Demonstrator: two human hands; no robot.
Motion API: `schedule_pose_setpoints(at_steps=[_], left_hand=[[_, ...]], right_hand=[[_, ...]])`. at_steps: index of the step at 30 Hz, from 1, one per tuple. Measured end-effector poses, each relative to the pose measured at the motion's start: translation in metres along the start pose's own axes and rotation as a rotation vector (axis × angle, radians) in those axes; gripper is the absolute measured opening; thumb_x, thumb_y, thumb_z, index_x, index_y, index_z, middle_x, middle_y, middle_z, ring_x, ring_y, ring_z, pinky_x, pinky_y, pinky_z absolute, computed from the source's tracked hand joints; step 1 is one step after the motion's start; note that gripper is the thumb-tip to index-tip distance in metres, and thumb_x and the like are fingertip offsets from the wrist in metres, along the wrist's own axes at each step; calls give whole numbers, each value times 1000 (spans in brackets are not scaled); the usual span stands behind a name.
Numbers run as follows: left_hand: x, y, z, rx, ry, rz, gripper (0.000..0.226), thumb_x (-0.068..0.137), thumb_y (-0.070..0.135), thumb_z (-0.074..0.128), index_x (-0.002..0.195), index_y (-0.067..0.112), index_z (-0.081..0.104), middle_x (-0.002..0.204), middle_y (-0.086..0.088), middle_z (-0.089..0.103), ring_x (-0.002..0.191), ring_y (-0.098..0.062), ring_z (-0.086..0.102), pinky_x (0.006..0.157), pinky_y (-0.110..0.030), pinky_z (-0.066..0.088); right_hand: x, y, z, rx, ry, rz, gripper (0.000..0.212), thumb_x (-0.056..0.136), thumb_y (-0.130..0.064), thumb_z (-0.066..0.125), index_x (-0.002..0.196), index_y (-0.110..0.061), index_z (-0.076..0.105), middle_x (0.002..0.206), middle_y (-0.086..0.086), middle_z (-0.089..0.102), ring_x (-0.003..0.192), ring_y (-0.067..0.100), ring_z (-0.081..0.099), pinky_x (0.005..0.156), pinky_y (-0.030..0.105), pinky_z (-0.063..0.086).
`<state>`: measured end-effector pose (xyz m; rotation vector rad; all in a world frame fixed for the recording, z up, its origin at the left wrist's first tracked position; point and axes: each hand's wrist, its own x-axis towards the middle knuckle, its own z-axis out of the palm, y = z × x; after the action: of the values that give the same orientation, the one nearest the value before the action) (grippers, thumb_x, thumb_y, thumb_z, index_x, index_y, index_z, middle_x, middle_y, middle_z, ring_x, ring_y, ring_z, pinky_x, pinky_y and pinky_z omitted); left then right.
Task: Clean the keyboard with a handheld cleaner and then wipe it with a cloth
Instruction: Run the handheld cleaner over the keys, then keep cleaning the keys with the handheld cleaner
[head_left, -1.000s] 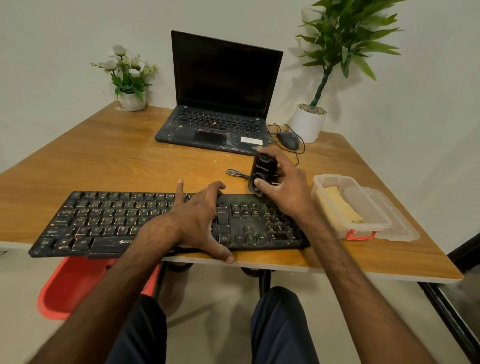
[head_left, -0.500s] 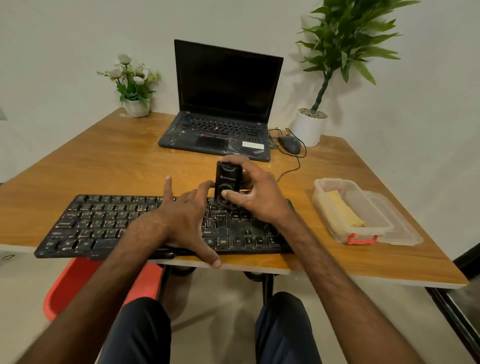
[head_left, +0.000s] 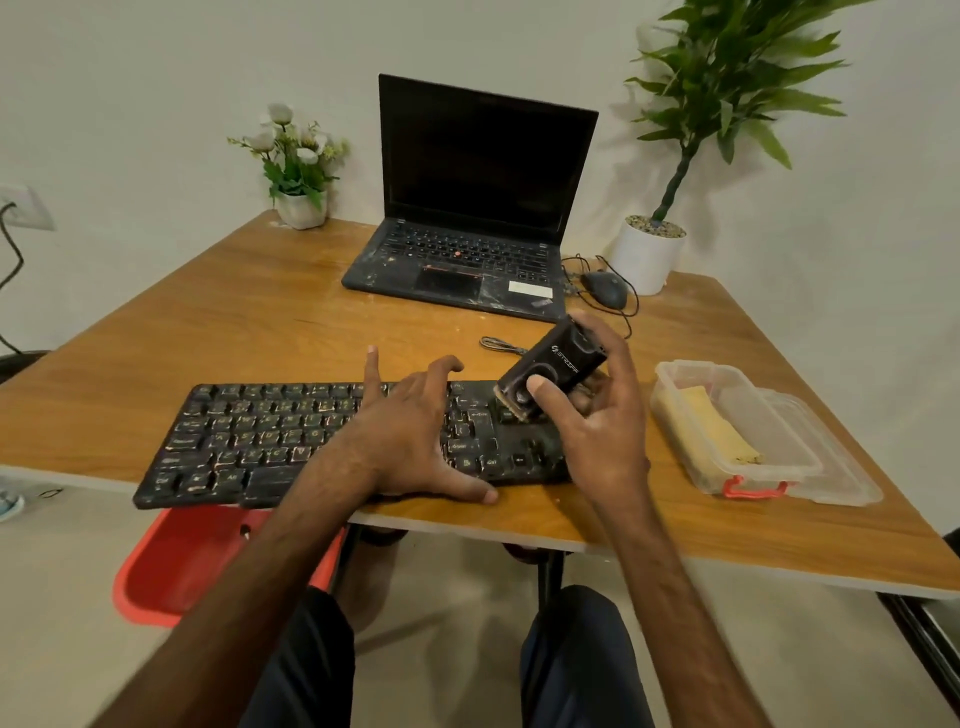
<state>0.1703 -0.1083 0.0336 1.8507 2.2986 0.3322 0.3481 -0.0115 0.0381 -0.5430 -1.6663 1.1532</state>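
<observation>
**Keyboard** (head_left: 332, 441). Black, full-width, keys dusty. It lies flat on the table (head_left: 260, 322) along the near edge. Judged stiff and light, so it may slide under a push. Best steadied by pressing flat on the keys or holding the front edge.

**Cleaner** (head_left: 550, 371). Small black block, tilted, with its lower end on the keys at the keyboard's right end. Judged light, hard-shelled and smooth-sided. Grip it across the body, with the thumb on the front face.

**Right hand** (head_left: 597, 431). Over the keyboard's right end. The fingers wrap round the cleaner and the thumb presses its face.

**Left hand** (head_left: 410, 431). On the middle of the keyboard. It holds nothing; the fingers are spread over the keys and the thumb lies at the front edge.

**Box** (head_left: 698, 365). Clear plastic with a red clasp (head_left: 756, 488), uncovered, just right of the keyboard. Judged thin-walled and easily nudged.

**Cloth** (head_left: 711, 431). Yellow and folded, the only thing in the box. Judged soft and limp; pinch it at a fold.

**Lid** (head_left: 847, 483). Clear, lying against the side of the box farthest from the keyboard. Whether it tucks under the box cannot be told.
</observation>
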Motion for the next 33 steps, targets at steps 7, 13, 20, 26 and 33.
schedule_pose_setpoints(at_steps=[7,13,20,26,33], left_hand=[[-7,3,7,180,94,-3,133,61,103,37,156,19,0,168,-6,3,156,-22,0,115,-66,-19],[-38,-7,39,339,555,151,84,89,78,35,140,13,47,161,-15,30,147,-30,29,115,-69,23],[-53,-11,75,305,1004,411,16,97,27,66,97,14,75,106,-7,72,94,-22,62,94,-45,48],[-68,-5,115,371,1028,390,23,103,21,56,119,7,64,115,-11,73,108,-27,60,98,-52,49],[-77,-2,141,459,897,212,55,98,29,59,146,4,47,150,-13,44,136,-30,45,117,-48,32]], right_hand=[[-19,12,6,6,62,-58,64,88,1,69,141,-25,44,125,-15,57,112,14,64,79,33,60],[-26,9,4,26,16,-109,67,81,7,73,134,-27,51,121,-24,57,113,15,64,79,33,60],[-29,0,-10,-310,-291,-223,66,82,-13,78,137,-35,49,127,-23,55,113,2,60,81,22,58],[-27,-4,-11,-335,-356,-301,67,82,-8,79,138,-31,49,130,-19,56,112,3,61,81,17,56],[-20,-3,-6,-349,-401,-311,69,82,-9,79,138,-33,48,129,-29,52,114,0,60,84,16,54]])
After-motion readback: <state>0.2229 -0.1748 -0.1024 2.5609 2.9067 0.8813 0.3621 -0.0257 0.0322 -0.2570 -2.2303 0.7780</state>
